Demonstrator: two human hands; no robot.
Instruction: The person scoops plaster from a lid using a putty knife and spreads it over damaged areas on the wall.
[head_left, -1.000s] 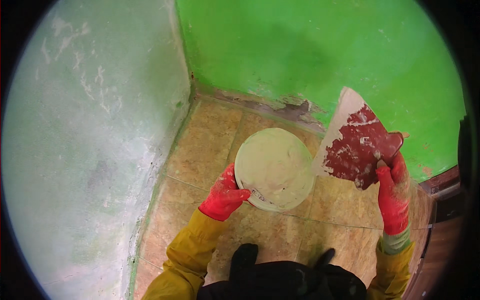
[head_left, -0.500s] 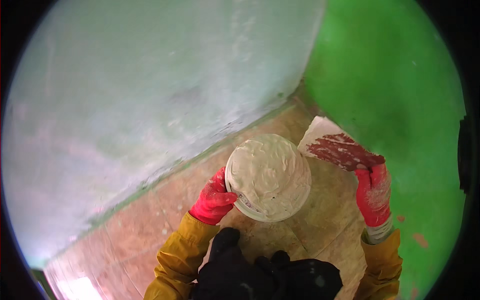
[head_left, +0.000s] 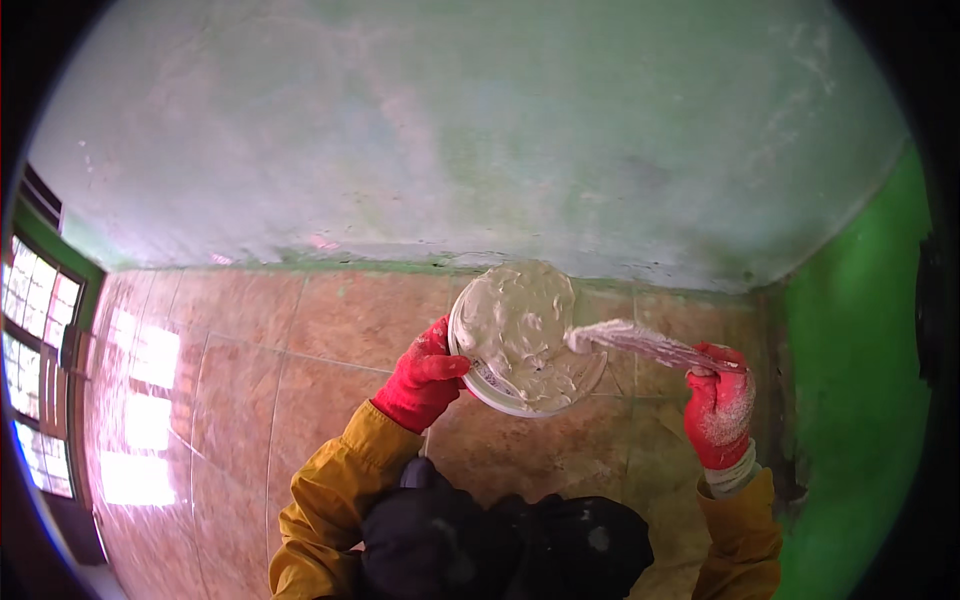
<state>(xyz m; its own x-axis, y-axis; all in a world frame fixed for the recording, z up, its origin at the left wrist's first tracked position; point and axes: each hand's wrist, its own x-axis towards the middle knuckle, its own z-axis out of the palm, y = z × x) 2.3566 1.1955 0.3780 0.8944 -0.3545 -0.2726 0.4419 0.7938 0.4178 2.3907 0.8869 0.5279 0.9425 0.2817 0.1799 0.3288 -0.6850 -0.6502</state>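
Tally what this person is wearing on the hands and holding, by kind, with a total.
Red gloves: 2, on the left hand and the right hand
Round plate of pale putty: 1, in the left hand
Putty scraper: 1, in the right hand, its tip on the putty
Total: 4

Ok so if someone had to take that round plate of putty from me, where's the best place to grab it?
Probably the bare rim of the round plate, coming from below on its near-right edge. The top is covered in wet putty, the left hand already holds the left rim, and the scraper in the right hand comes across from the right.
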